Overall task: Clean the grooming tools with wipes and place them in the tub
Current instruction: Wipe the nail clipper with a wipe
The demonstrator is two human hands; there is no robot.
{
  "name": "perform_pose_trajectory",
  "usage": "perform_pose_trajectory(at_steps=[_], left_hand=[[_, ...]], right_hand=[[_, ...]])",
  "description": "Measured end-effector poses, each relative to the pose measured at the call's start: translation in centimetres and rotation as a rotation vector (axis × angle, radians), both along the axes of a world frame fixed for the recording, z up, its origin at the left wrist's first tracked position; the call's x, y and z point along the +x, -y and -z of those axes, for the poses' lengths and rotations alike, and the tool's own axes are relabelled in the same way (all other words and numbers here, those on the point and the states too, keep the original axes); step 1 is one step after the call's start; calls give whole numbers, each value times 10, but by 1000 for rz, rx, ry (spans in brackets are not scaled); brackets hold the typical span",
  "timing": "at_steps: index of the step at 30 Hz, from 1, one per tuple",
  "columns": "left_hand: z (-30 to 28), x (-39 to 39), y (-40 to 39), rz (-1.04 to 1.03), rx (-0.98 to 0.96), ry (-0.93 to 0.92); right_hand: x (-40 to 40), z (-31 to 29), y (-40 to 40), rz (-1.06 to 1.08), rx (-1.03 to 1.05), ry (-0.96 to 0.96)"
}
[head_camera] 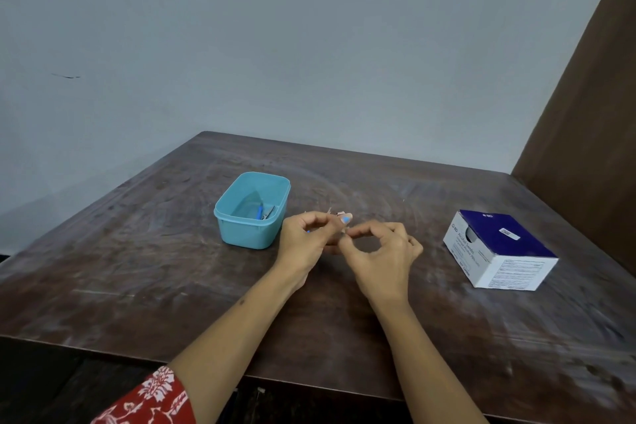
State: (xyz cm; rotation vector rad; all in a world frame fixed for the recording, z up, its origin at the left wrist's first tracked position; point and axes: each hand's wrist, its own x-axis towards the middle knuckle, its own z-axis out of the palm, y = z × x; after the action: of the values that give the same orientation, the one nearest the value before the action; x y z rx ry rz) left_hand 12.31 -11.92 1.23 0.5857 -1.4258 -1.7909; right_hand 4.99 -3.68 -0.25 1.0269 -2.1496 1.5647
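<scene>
- 2 hands meet over the middle of the table (344, 320), just right of the tub (252, 210); I read this as the wiping or wipe-opening step, though the thing between the fingers is too small to name.
- My left hand (306, 241) has its fingers curled in, pinching a small pale scrap, possibly a wipe (335, 213) or its sachet; a bit of blue shows at the fingertip and I cannot tell whether that is a nail or part of a tool.
- My right hand (382, 251) curls thumb and forefinger into a narrow pinch on the same small item, where it meets the left.
- At least 1 tool (263, 212) with a blue handle, with something metallic beside it, already lies inside the teal tub near its right wall, so I judge part of the task done.
- Next move, as I judge it: finish freeing or working the wipe, then carry whatever is being cleaned a short way left and drop it over the tub's near-right rim. It needs a fine pinch and little travel.
- Off to the right, well apart from the hands, sits a blue-and-white box of alcohol swabs (499, 249), its opening facing left.
- Dark brown wood, scuffed and streaked pale, makes up the tabletop.
- Behind it stands a plain grey-blue wall (309, 45), with a brown panel (592, 96) at the right edge.
- 1 red floral sleeve (151, 399) shows at the bottom on my left arm.
</scene>
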Motion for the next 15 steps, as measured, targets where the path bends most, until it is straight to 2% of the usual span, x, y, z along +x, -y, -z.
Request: perform_pose_trajectory(at_steps=[8,15], left_hand=[[2,0,3,110,119,-16],[-1,-2,1,36,137,-74]], right_hand=[[-3,-5,0,-173,-178,259],[-2,0,3,-139,-90,311]])
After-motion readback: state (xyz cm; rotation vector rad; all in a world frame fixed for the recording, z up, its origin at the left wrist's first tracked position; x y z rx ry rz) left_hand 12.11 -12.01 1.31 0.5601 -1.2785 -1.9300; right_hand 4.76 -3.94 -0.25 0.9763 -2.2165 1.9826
